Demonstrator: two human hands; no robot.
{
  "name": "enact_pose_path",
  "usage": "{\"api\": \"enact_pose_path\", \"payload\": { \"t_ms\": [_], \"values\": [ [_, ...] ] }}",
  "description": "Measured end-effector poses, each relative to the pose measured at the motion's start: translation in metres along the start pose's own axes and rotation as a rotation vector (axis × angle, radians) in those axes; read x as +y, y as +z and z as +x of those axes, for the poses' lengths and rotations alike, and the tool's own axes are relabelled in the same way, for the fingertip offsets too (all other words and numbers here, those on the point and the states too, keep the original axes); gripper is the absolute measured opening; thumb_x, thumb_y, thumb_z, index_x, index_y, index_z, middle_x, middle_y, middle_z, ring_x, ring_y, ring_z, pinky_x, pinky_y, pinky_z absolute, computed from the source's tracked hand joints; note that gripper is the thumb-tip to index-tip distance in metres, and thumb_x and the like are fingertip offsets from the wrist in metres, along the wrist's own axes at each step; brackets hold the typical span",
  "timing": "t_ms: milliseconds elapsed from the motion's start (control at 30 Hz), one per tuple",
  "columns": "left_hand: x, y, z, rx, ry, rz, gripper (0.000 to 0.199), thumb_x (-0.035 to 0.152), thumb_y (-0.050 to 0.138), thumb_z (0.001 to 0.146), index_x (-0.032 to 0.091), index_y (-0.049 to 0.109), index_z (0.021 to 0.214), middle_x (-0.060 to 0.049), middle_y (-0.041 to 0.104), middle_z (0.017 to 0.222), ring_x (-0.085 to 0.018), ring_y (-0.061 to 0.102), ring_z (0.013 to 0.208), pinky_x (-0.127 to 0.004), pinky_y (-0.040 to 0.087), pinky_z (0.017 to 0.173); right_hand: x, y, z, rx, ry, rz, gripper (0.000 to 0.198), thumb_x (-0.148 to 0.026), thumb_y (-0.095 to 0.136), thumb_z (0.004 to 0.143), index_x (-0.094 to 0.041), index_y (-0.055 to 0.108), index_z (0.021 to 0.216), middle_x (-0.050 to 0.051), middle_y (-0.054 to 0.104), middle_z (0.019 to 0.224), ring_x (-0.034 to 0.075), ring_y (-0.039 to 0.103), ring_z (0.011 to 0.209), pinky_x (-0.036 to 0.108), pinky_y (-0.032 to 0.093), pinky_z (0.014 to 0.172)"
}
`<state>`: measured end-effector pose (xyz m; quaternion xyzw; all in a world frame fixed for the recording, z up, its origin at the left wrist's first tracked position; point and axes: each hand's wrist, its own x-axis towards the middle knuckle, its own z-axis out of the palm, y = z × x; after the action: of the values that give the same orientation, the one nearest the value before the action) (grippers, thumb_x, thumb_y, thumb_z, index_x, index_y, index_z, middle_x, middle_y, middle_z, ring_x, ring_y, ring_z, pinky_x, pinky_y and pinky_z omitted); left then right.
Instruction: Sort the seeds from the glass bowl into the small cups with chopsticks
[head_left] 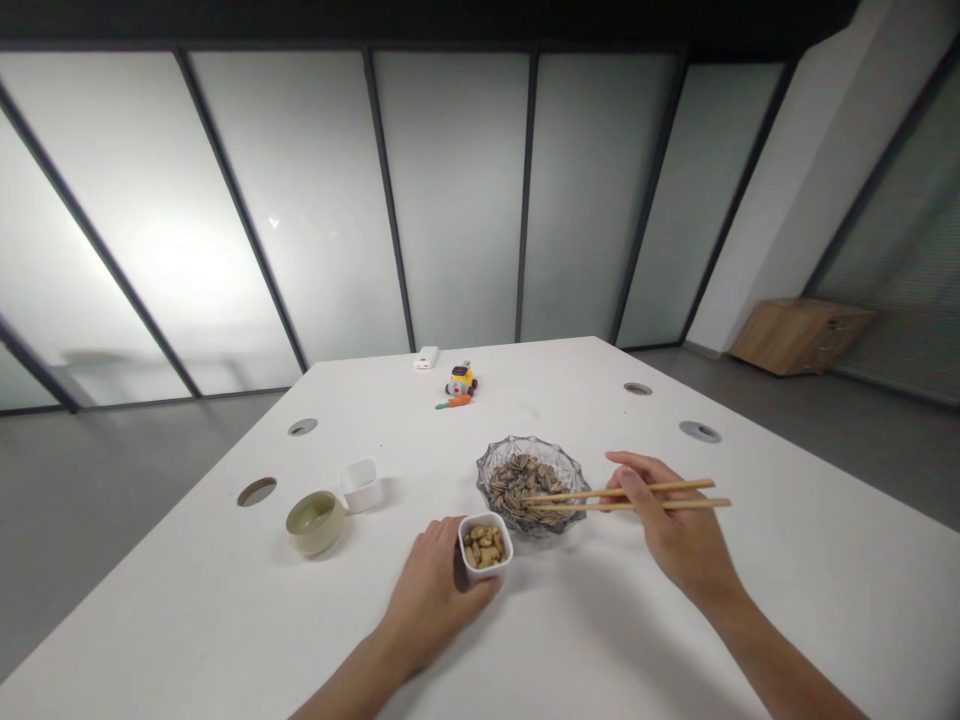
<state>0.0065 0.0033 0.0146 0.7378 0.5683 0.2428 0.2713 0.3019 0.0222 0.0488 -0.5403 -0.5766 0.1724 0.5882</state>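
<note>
My left hand (435,592) is wrapped round a small white square cup (504,568), its thumb along the near side. Brown lumpy pieces (484,547), perhaps nuts, fill the cup. Just beyond it stands a clear glass bowl (491,460) with a zigzag rim, holding striped sunflower seeds (525,480). My right hand (667,520) grips a pair of wooden chopsticks (694,495) from the right. Their tips reach into the bowl among the seeds; whether they pinch a seed is too small to tell.
To the left are a greenish ceramic bowl (313,535) and another white square cup (361,492). Farther back lie a yellow toy vehicle (463,378), an orange-handled screwdriver-like piece (457,402) and a white box-shaped device (426,357). Round holes (701,432) pierce the white table (600,640) near both sides.
</note>
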Motion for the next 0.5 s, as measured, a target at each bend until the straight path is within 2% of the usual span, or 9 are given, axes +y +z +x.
{"api": "enact_pose_path", "payload": {
  "t_ms": [133,233,367,500],
  "values": [
    [0.002,-0.001,0.000,-0.002,-0.002,0.002,0.040,0.027,0.077,0.081,0.022,0.069,0.119,-0.008,0.073,0.121,-0.031,0.063,0.116,-0.042,0.046,0.104,-0.002,-0.008,0.007,0.098,-0.005,0.035,0.042,-0.064,0.066,0.096,-0.024,0.075,0.103,0.003,0.073,0.075,0.021,0.076,0.066,0.030,0.062,0.059],
    [0.001,-0.001,0.000,-0.004,0.001,0.019,0.039,0.029,0.078,0.080,0.022,0.069,0.118,-0.008,0.073,0.120,-0.031,0.063,0.115,-0.043,0.047,0.104,0.002,-0.007,0.011,0.024,0.000,0.012,0.046,-0.066,0.065,0.097,-0.023,0.077,0.107,0.002,0.072,0.071,0.021,0.074,0.063,0.030,0.061,0.057],
    [-0.002,0.000,0.001,0.015,0.014,-0.014,0.040,0.026,0.079,0.079,0.024,0.070,0.118,-0.008,0.073,0.120,-0.031,0.064,0.114,-0.041,0.049,0.103,0.011,0.000,0.006,-0.093,-0.056,-0.083,0.052,-0.070,0.067,0.094,-0.024,0.081,0.113,0.007,0.082,0.088,0.025,0.080,0.079,0.035,0.063,0.066],
    [-0.006,0.001,0.002,0.050,0.056,-0.094,0.046,0.018,0.079,0.076,0.025,0.070,0.121,-0.006,0.073,0.121,-0.029,0.064,0.117,-0.040,0.050,0.103,0.013,0.000,0.001,-0.044,-0.170,-0.145,0.045,-0.068,0.064,0.098,-0.028,0.084,0.106,0.008,0.084,0.097,0.027,0.079,0.091,0.041,0.063,0.080]
  ]
}}
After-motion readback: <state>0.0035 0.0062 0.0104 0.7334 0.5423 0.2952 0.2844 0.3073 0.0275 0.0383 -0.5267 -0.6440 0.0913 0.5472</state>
